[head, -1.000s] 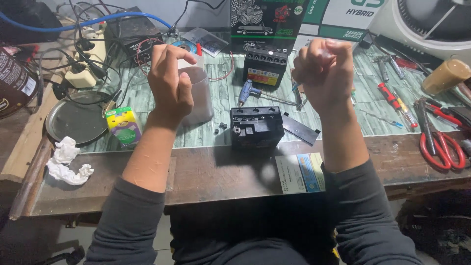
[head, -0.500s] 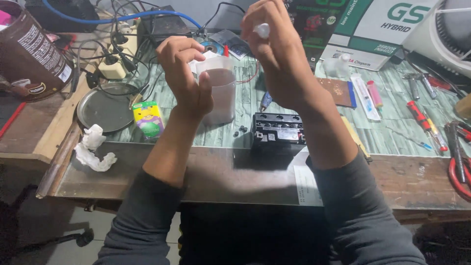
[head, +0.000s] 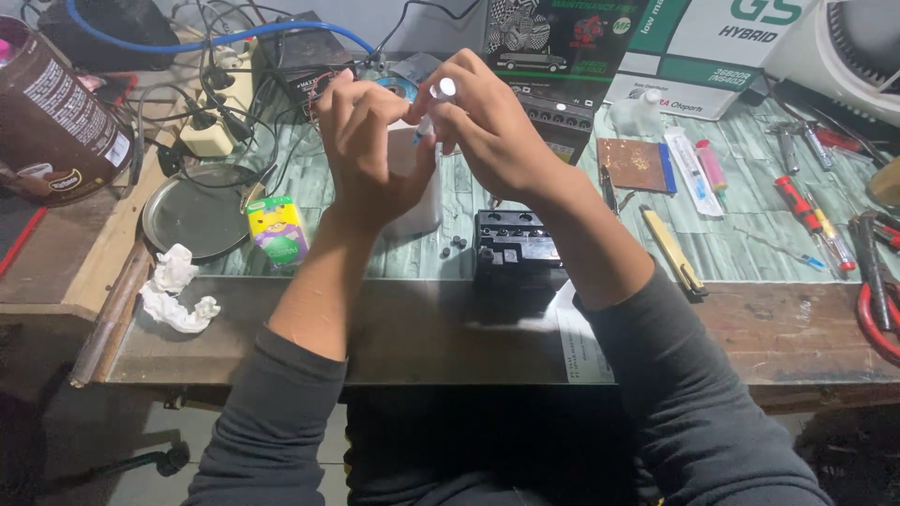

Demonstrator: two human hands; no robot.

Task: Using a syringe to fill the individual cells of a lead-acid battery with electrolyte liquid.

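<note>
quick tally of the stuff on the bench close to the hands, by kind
black battery: 1
translucent plastic container: 1
small white-capped tube in the right hand: 1
small black caps: about 3, too small to be sure
yellow-green packet: 1
round metal plate: 1
crumpled tissue: 1
total: about 9

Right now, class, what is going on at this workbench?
A person in grey sleeves works with both hands raised over the bench. The left hand grips a translucent plastic container. The right hand pinches a small white-capped tube above it. A small black battery sits just in front, with tiny black caps beside it.
</note>
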